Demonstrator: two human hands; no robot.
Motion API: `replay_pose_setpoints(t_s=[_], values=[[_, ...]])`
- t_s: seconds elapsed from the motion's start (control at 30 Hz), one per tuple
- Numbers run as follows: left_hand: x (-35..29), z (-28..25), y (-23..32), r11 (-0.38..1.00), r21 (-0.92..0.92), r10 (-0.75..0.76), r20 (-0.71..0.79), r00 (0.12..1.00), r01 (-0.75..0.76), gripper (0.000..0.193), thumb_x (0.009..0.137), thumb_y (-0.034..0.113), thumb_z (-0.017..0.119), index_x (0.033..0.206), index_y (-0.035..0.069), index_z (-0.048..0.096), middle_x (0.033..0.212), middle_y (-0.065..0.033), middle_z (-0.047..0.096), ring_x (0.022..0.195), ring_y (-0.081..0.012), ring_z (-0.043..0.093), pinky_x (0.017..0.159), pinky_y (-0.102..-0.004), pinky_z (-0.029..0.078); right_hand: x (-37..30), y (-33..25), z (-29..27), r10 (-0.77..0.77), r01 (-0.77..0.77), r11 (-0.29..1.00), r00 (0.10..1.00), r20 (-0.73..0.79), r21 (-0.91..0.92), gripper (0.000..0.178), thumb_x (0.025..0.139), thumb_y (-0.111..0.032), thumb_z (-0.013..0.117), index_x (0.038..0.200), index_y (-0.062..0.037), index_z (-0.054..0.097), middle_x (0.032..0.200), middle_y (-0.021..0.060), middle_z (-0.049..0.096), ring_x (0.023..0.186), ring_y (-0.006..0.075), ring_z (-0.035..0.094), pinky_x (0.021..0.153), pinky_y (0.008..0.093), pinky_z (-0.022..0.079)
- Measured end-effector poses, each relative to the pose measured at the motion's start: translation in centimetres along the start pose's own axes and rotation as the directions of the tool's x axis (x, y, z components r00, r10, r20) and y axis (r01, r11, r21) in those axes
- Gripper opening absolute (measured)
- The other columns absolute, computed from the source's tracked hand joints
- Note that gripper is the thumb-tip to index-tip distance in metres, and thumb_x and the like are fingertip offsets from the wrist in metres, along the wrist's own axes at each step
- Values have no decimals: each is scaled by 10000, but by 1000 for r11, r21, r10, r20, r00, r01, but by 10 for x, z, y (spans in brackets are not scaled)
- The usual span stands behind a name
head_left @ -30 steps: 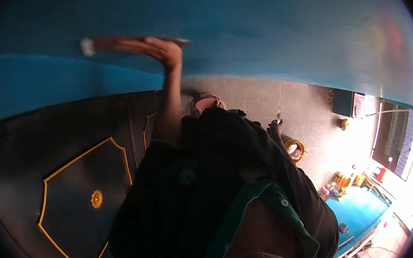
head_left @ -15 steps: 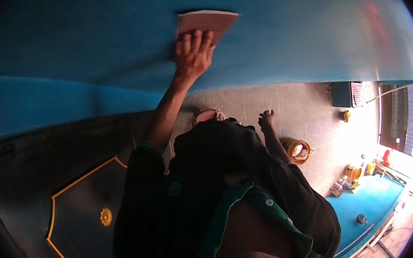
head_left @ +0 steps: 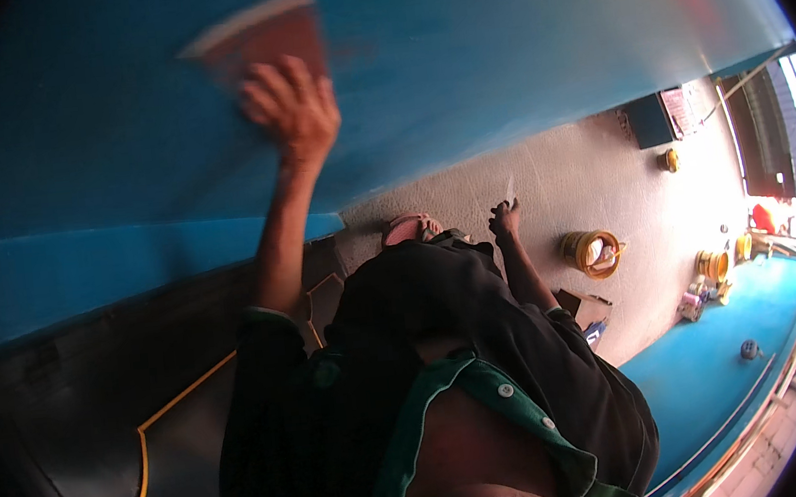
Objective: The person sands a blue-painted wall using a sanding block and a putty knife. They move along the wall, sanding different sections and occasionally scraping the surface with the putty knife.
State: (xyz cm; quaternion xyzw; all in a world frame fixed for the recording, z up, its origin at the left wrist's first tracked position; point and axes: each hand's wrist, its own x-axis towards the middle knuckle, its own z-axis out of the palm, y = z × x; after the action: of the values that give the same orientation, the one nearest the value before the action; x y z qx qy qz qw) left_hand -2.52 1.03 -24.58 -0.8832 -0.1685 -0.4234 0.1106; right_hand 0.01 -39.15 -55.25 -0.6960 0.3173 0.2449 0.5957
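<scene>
My left hand (head_left: 294, 110) is raised against a large, smooth blue panel (head_left: 457, 61). Its fingers lie over a reddish-brown sheet of sandpaper (head_left: 278, 44) and hold it to the surface. The sheet is blurred by motion, with a pale far edge. Lower down, my right hand (head_left: 505, 217) hangs over the floor, away from the panel. Its fingers are bent, and a thin pale thing (head_left: 510, 186) rises from them, too small and faint to name.
A yellow bucket (head_left: 593, 254) with pale stuff in it stands on the grey floor (head_left: 543, 163) right of my legs. A dark panel with yellow trim (head_left: 182, 396) lies lower left. More yellow buckets (head_left: 712, 264) stand beside a blue board (head_left: 706, 363) at right.
My left hand has slid left and slightly up the panel with the sandpaper, which has tilted. The view has turned, and the pale thing now shows at my right hand.
</scene>
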Motion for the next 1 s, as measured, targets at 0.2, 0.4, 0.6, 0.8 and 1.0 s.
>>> replay_pose_setpoints(t_s=[0.2, 0.4, 0.6, 0.8, 1.0], values=[[66, -39, -10, 1000, -31, -9, -219, 976, 3, 728, 1005, 405, 442, 1546, -5, 181, 1568, -384, 27, 1422, -617, 24, 1103, -713, 98, 13, 77, -63, 93, -82, 995, 974, -204, 59, 445, 931, -209, 490, 1350, -97, 391, 924, 147, 620, 623, 225, 589, 473, 346, 473], [-55, 56, 23, 895, 162, 392, 161, 906, -416, 604, 990, 402, 527, 1491, 99, 383, 1562, -259, 278, 1414, -491, 275, 1107, -657, 244, -15, 87, -79, 196, -177, 978, 958, -211, 106, 534, 927, -150, 528, 1424, -85, 344, 846, 96, 590, 603, 203, 581, 505, 336, 489], [77, -39, 58, 988, 107, 114, 13, 993, -115, 606, 999, 397, 507, 1506, 94, 372, 1550, -244, 311, 1379, -485, 330, 1084, -608, 307, -25, 75, -65, 161, -155, 987, 955, -249, 43, 562, 921, -136, 527, 1443, -84, 327, 836, 89, 584, 603, 189, 588, 499, 332, 489], [-31, 31, 36, 920, 136, 322, 269, 908, -367, 682, 1007, 425, 456, 1532, 30, 276, 1551, -349, 193, 1384, -583, 222, 1100, -678, 195, -11, 60, -40, -98, 95, 995, 979, -179, -26, 598, 940, -178, 493, 1503, -136, 296, 888, 112, 629, 568, 194, 590, 481, 333, 494], [79, -37, 37, 997, 73, -18, -180, 983, 32, 711, 995, 418, 475, 1542, 28, 245, 1508, -347, 274, 1335, -568, 313, 1067, -679, 247, -50, 3, -8, -343, 339, 930, 939, 1, -144, 609, 971, -148, 497, 1543, -210, 296, 977, 130, 673, 549, 148, 578, 490, 309, 499]])
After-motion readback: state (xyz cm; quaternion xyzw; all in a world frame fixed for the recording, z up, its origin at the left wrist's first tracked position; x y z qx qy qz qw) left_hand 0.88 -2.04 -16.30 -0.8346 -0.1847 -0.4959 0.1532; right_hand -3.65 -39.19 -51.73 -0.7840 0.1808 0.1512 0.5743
